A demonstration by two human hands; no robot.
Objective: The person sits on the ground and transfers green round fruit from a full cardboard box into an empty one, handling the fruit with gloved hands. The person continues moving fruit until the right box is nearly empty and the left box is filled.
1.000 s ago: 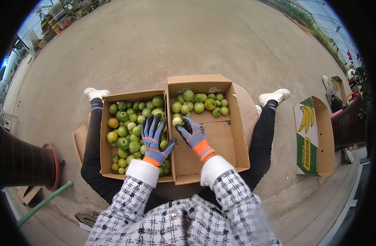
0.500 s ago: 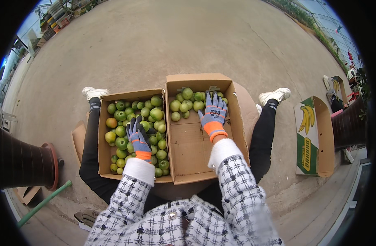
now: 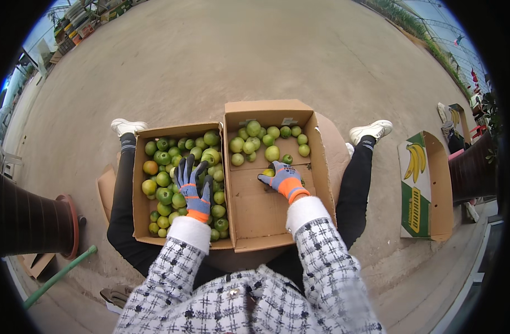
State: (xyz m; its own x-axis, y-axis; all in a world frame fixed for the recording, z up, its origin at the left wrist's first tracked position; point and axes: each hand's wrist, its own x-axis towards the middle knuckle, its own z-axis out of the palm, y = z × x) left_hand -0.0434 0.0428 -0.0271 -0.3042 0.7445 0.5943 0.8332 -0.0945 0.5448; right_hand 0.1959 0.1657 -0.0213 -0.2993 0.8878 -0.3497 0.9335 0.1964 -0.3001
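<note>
Green tomatoes [image 3: 165,196], a few turning yellow or orange, fill the left cardboard box [image 3: 136,214]. Over them rests my left hand [image 3: 191,182] in a grey and orange glove, its fingers spread and touching the fruit. The right cardboard box [image 3: 260,225] holds fewer tomatoes [image 3: 253,129], loosely gathered toward its far side. Inside that box, my gloved right hand [image 3: 283,177] is low near the middle, fingers curled around a yellowish-green tomato [image 3: 269,172]. Just beyond that hand lie a pale green tomato [image 3: 272,153] and a smaller one [image 3: 287,159].
My outstretched legs flank the boxes, ending in white shoes [image 3: 372,131]. On the right stands a green and white banana carton [image 3: 419,189]. A dark round pot [image 3: 32,211] and a green pole [image 3: 60,276] are at the left. Concrete floor [image 3: 238,55] stretches beyond.
My right hand has drawn back toward me from the far side of the right box and curled around a tomato, uncovering others. My left hand has spread its fingers and shifted slightly right.
</note>
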